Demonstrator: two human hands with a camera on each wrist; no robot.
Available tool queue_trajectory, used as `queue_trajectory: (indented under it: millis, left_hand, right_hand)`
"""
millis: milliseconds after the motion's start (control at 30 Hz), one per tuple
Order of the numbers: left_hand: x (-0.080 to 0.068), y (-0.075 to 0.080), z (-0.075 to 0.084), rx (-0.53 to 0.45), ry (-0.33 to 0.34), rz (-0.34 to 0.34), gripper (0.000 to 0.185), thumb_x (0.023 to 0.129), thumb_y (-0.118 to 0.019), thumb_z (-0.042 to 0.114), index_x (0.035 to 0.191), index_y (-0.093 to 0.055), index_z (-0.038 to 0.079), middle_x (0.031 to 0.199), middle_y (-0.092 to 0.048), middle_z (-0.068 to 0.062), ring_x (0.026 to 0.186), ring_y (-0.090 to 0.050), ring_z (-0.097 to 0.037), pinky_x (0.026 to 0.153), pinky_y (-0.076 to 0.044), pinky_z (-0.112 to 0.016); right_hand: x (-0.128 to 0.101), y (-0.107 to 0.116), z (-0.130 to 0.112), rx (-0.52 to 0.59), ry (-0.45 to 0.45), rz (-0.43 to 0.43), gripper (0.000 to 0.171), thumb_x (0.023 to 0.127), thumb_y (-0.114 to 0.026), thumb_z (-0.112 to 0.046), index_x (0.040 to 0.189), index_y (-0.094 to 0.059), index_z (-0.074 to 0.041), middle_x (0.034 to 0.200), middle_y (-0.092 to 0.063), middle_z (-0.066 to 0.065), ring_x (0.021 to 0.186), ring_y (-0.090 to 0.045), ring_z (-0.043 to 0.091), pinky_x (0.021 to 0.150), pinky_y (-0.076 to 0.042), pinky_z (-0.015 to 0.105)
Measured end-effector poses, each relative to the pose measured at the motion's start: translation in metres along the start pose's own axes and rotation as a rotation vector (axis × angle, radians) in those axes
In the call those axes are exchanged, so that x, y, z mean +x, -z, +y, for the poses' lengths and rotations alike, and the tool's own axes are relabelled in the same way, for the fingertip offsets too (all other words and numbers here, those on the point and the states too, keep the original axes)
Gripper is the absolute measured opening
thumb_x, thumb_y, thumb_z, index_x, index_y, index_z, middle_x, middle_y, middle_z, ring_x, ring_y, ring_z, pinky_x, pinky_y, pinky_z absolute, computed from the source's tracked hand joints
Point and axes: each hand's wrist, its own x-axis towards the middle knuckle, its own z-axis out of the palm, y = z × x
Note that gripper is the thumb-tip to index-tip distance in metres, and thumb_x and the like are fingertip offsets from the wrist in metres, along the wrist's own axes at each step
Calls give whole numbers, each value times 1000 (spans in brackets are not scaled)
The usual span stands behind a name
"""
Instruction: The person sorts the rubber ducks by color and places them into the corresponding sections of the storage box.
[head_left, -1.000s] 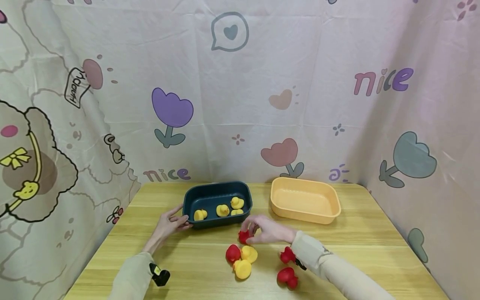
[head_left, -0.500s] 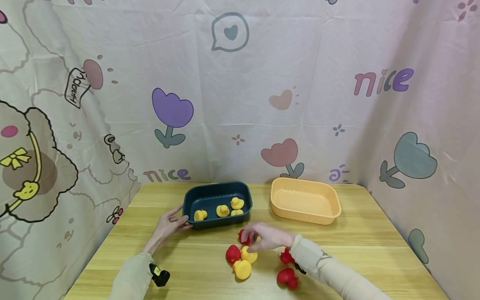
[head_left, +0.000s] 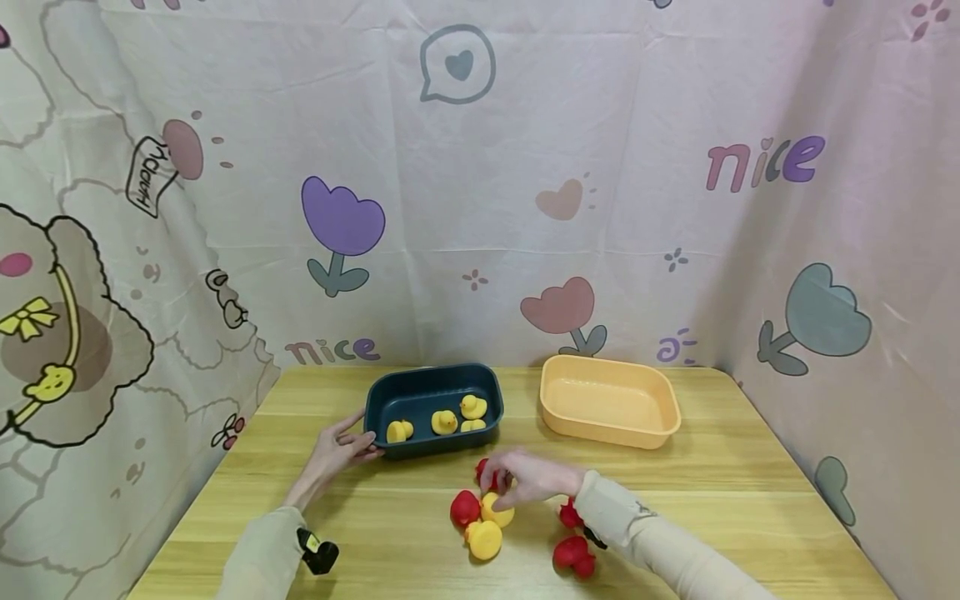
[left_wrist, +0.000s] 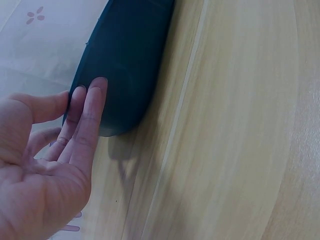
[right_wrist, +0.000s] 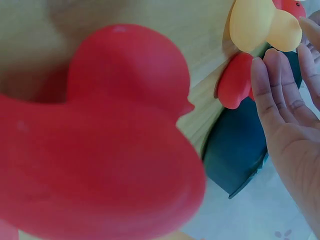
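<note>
My left hand (head_left: 336, 452) pinches the near left corner of a dark blue plastic basin (head_left: 438, 448), thumb on one side of the rim and fingers on the outer wall. Several yellow rubber ducks (head_left: 445, 422) lie inside it. My right hand (head_left: 534, 477) reaches over a yellow duck (head_left: 501, 512), its fingers loosely extended beside the duck's head (right_wrist: 285, 31); nothing is gripped. Partly hidden behind those fingers is a red duck (head_left: 482, 472). Another red duck (head_left: 465, 507) and a second yellow duck (head_left: 483, 540) sit close by.
A pale orange basin (head_left: 609, 430) stands at the back right with nothing in it. Two red ducks lie near my right sleeve, one (head_left: 574, 556) closer to me and one (head_left: 570, 512) partly covered. A patterned cloth (head_left: 465, 167) hangs behind the wooden table (head_left: 390, 533).
My right hand has left the red duck near the blue basin and shifted slightly toward me, over the yellow duck. The left hand and both basins have stayed in place.
</note>
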Motion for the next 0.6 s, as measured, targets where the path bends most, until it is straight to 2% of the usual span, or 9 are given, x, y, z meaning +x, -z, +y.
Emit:
queue_trajectory:
  millis: [300, 600]
  left_hand:
    - [1, 0, 1, 3, 8, 9, 70, 103, -55, 5, 161, -16, 1, 91, -74, -1, 83, -76, -12, 86, -63, -28]
    - [0, -2, 1, -5, 8, 22, 70, 102, -55, 4, 160, -16, 1, 91, -75, -2, 82, -76, -11, 84, -63, -27]
  right_hand:
    - [1, -2, 0, 5, -16, -17, 20, 88, -77, -13, 106, -69, -10, 103, -66, -2, 81, -58, 5, 75, -52, 12]
    - [1, -3, 0, 12, -17, -22, 21, 87, -78, -10, 106, -68, -10, 98, -66, -5, 80, -58, 7, 73, -51, 11]
